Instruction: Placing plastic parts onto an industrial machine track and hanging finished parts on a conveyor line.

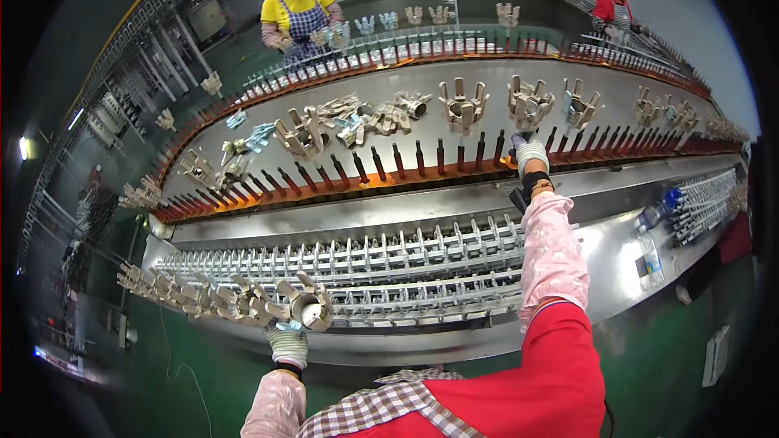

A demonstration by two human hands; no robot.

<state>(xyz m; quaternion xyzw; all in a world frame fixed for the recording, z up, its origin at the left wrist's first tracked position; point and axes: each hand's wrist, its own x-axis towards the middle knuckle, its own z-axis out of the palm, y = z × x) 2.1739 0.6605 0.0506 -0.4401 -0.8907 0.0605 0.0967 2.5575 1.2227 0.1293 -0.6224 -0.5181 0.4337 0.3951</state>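
My left hand (pixel 288 345), in a pale striped glove, is at the lower left, closed under the near end of a long stack of nested beige pronged cups (pixel 243 302). The stack reaches out to the left from it. A bit of light blue shows between glove and cup. My right hand (pixel 531 154), gloved too, stretches forward to the row of dark upright pegs (pixel 441 156). Its fingers are closed around something small and greyish that I cannot make out. Just beyond that hand a beige pronged cup (pixel 529 105) stands over the pegs.
Racks of silvery metal parts (pixel 422 255) lie on the steel bench before me. More metal parts (pixel 704 204) and a clear bottle (pixel 649 264) are at the right. Loose beige pieces (pixel 381 118) lie beyond the pegs. Two co-workers (pixel 302 12) stand across the line.
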